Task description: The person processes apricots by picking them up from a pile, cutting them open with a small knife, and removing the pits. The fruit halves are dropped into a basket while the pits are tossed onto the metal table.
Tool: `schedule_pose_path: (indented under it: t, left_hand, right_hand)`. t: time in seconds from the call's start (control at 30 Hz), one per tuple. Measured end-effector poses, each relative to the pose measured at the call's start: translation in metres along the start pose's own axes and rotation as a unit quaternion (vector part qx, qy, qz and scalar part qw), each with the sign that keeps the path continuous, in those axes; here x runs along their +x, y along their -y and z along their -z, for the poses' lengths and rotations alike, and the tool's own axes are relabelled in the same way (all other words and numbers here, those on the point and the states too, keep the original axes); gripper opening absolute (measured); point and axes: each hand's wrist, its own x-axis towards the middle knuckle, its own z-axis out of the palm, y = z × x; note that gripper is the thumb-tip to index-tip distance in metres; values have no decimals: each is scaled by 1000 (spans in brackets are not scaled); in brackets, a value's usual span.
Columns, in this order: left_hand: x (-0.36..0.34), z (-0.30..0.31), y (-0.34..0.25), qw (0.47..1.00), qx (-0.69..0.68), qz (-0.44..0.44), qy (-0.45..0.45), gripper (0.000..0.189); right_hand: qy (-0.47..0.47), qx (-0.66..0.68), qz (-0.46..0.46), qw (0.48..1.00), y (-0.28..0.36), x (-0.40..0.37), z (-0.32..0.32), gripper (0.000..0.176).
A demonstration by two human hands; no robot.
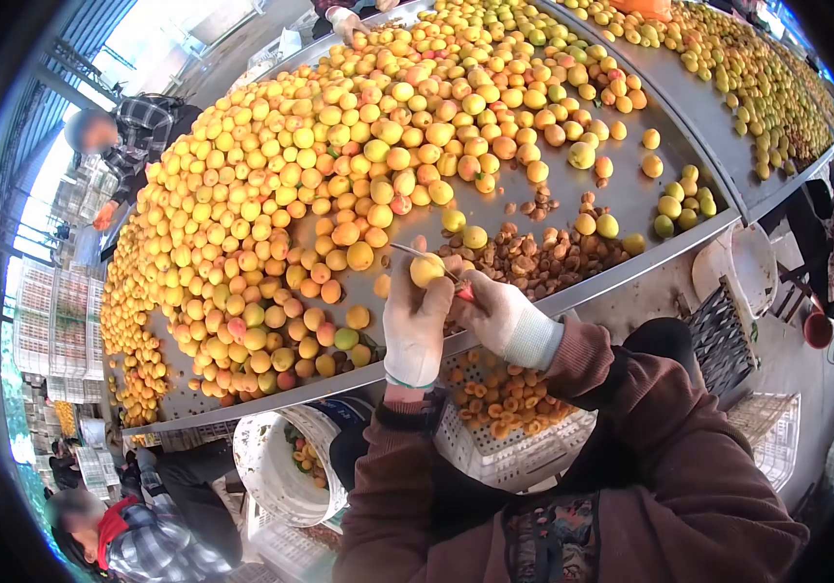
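An apricot (426,269) is pinched in the fingers of my left hand (414,325), which wears a whitish work glove. My right hand (497,313), gloved as well, is closed around a small knife (464,290) with a red handle. Its thin blade runs along the apricot, and the tip shows past the far side. Both hands are close together above the near edge of the metal table (630,260). Just beyond them lies a heap of brown apricot pits (533,262). Beneath my hands, a white crate (524,464) holds halved apricots (509,400).
A large pile of whole apricots (290,185) covers much of the table. A white bucket (266,466) with fruit scraps stands left of the crate. Two people in plaid are on the left; a gloved hand (347,23) reaches in at the far edge. Stacked crates (52,321) stand farther left.
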Motion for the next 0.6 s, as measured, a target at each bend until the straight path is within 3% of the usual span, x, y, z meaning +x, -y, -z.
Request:
schedule_pose_path:
  t: [0.03, 0.1, 0.17, 0.3, 0.33, 0.4, 0.5, 0.6]
  left_hand:
    - [0, 1, 2, 996, 64, -52, 14, 48]
    - [-4, 1, 6, 997, 58, -54, 14, 49]
    - [-9, -4, 14, 997, -80, 12, -10, 50]
    - [-6, -8, 22, 991, -126, 3, 40, 50]
    - [-4, -5, 17, 991, -126, 4, 42, 50]
    - [1, 2, 4, 995, 49, 82, 3, 43]
    - [2, 7, 7, 998, 53, 21, -25, 37]
    - [0, 10, 8, 998, -9, 54, -16, 38]
  right_hand:
    - [19, -2, -14, 1000, 4, -1, 2, 27]
    - [-2, 24, 5, 1000, -2, -4, -12, 28]
    - [-35, -66, 28, 997, -6, -5, -18, 29]
    - [-35, -65, 11, 997, -10, -3, -12, 28]
    - [-37, -65, 10, 997, -12, -3, -11, 28]
    - [-38, -43, 10, 998, -15, 0, -9, 26]
    - [-24, -39, 26, 999, -8, -1, -8, 24]
    - [-15, -64, 12, 998, -5, -4, -10, 25]
